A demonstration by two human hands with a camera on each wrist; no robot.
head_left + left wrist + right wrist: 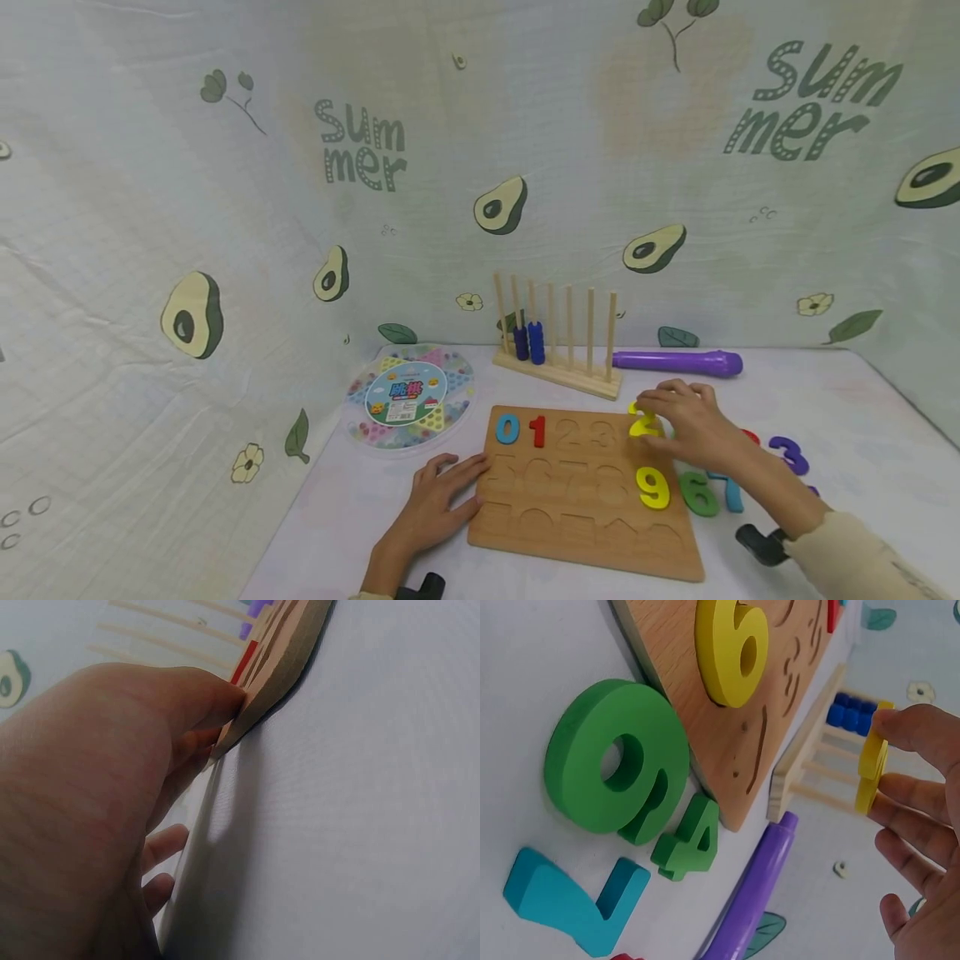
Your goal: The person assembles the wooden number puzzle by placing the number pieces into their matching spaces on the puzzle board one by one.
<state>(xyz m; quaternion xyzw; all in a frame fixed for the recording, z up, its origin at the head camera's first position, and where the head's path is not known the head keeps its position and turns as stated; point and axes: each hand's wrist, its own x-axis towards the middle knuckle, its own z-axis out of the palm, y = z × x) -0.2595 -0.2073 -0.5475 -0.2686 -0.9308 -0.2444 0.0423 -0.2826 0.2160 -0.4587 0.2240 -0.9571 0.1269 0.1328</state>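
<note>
While your right hand (693, 421) pinches the yellow number (645, 427) between thumb and fingertips, the piece sits raised over the board's far right corner. Reads like a 2 in the head view, but your fingers cover part of it; right wrist view gives it nearly edge-on, so shape not certain. Your left hand (442, 504) grasps nothing: fingers loosely extended, tips at the left edge of the wooden board (585, 542), thumb touching it; some fingers overlap in the left wrist view.

On the board: blue 0 (507, 429) and red 1 (537, 432) top left, yellow 9 (652, 488) near the right edge. Recess outlines faint in the lower rows. Just beside the right edge: green 6 (698, 494), green 4 (690, 838) mostly hidden behind your hand from the head, blue 7 (733, 492) partly under your forearm. Red piece (751, 436) mostly covered, can't read it; purple 3 (789, 456) beyond your arm.

Behind the board: peg rack (562, 377) with navy beads (536, 342), purple stick (678, 362) at its right end; these bound the far side. Round game box (408, 396) bounds the far left. Room for you: white tabletop (862, 400) runs right past the numbers, and along the board's near edge until the frame cuts it.
</note>
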